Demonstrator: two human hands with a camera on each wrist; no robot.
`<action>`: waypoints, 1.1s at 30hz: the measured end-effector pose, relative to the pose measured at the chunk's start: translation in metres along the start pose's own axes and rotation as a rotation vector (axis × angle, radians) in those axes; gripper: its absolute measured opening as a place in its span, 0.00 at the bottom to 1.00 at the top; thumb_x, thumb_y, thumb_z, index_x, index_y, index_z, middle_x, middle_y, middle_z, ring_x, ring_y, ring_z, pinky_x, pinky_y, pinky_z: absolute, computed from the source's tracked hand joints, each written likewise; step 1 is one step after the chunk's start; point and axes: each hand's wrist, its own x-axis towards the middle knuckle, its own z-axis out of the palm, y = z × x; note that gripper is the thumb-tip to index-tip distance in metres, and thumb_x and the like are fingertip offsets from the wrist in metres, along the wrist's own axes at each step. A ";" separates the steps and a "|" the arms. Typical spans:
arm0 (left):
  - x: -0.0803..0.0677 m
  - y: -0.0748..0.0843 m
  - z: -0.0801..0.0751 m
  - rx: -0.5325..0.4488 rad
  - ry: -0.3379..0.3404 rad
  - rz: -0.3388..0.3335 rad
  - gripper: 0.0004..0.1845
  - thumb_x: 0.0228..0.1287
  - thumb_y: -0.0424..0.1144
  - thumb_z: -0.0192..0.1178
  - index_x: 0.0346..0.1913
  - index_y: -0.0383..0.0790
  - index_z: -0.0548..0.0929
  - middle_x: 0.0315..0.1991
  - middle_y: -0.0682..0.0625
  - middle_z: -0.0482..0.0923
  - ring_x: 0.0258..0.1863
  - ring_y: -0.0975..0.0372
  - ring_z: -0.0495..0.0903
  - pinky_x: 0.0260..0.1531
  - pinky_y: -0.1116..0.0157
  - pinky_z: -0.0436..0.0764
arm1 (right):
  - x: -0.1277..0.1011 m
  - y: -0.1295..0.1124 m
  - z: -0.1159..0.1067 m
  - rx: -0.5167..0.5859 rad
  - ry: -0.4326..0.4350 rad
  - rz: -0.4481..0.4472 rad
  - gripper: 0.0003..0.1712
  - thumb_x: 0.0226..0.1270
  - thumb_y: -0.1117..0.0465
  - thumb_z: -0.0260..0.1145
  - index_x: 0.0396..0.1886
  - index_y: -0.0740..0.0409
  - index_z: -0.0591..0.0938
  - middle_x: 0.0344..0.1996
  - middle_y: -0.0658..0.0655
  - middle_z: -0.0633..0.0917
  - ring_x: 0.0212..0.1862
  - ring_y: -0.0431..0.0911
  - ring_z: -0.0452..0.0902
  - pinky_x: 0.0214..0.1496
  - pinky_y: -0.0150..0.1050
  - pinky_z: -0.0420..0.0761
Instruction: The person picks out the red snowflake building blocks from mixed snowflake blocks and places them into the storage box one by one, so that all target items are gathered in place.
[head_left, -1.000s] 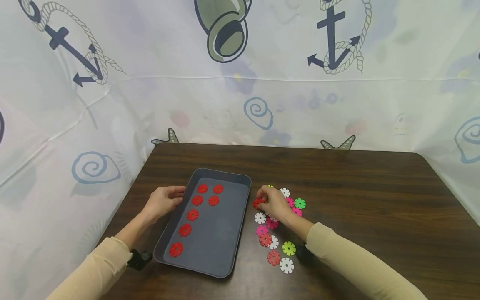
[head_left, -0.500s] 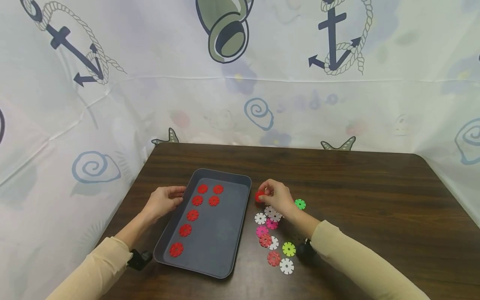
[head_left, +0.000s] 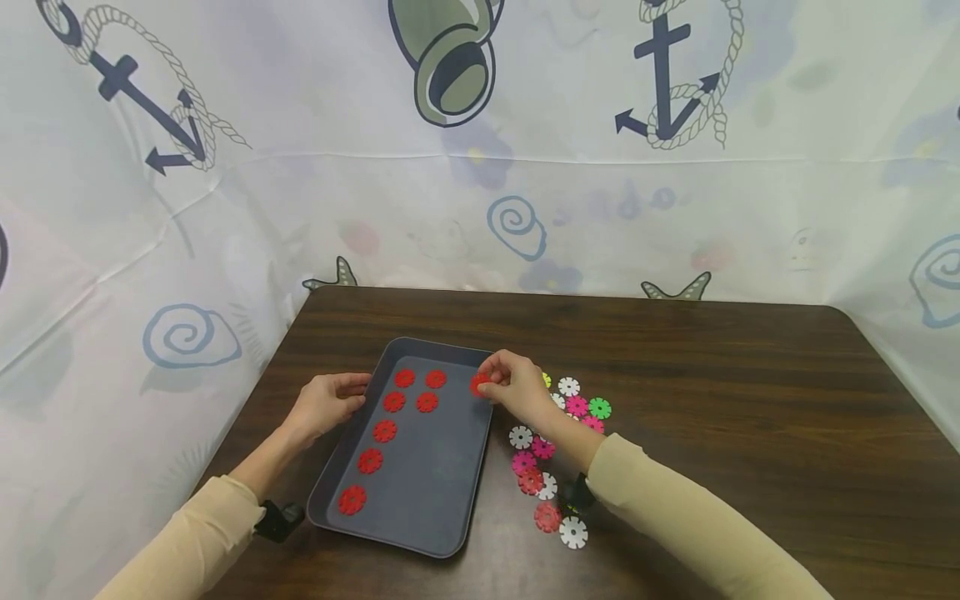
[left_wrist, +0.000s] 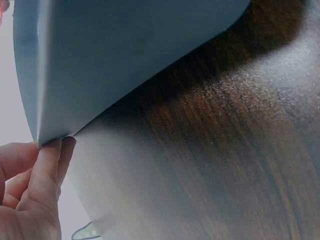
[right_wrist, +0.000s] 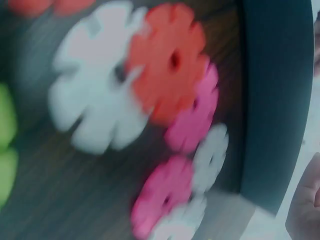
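Note:
A dark grey tray [head_left: 442, 471] lies on the brown table [head_left: 712, 392] with several red toothed discs [head_left: 385, 430] in a line along its left side. My left hand [head_left: 352, 390] grips the tray's left rim; in the left wrist view its fingers [left_wrist: 50, 165] touch the tray's outer wall [left_wrist: 125, 50]. My right hand [head_left: 489, 382] pinches one red disc [head_left: 480, 384] just above the tray's far right edge. The right wrist view is blurred, with white [right_wrist: 95, 100], red [right_wrist: 170, 60] and pink [right_wrist: 192, 120] discs beside the tray wall [right_wrist: 275, 100].
A loose pile of white, pink, green and red discs [head_left: 551, 467] lies on the table right of the tray, partly under my right forearm. A printed cloth backdrop [head_left: 480, 167] closes off the back and sides. Bare wood stretches to the right.
My right hand lifted a red disc from the pile and carried it left, over the tray's right edge. The left hand and the tray stayed still.

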 end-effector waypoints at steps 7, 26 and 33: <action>0.000 0.001 0.000 0.000 0.001 -0.006 0.21 0.64 0.27 0.55 0.59 0.25 0.72 0.54 0.32 0.76 0.51 0.47 0.78 0.42 0.58 0.83 | 0.004 -0.008 0.031 -0.004 -0.063 -0.044 0.10 0.53 0.72 0.70 0.37 0.64 0.81 0.23 0.54 0.77 0.22 0.37 0.75 0.28 0.31 0.82; 0.000 0.000 0.001 -0.002 0.006 -0.009 0.21 0.64 0.27 0.55 0.59 0.24 0.72 0.55 0.31 0.75 0.51 0.47 0.79 0.42 0.59 0.83 | 0.009 -0.006 0.080 -0.129 -0.133 -0.002 0.09 0.52 0.73 0.70 0.33 0.63 0.81 0.17 0.48 0.71 0.17 0.37 0.72 0.20 0.27 0.76; -0.001 0.001 0.001 -0.005 0.009 -0.011 0.20 0.64 0.27 0.55 0.59 0.24 0.73 0.54 0.31 0.76 0.50 0.48 0.79 0.41 0.60 0.83 | 0.008 -0.008 0.093 -0.168 -0.148 -0.001 0.08 0.52 0.73 0.71 0.31 0.63 0.81 0.16 0.48 0.71 0.16 0.36 0.71 0.19 0.26 0.73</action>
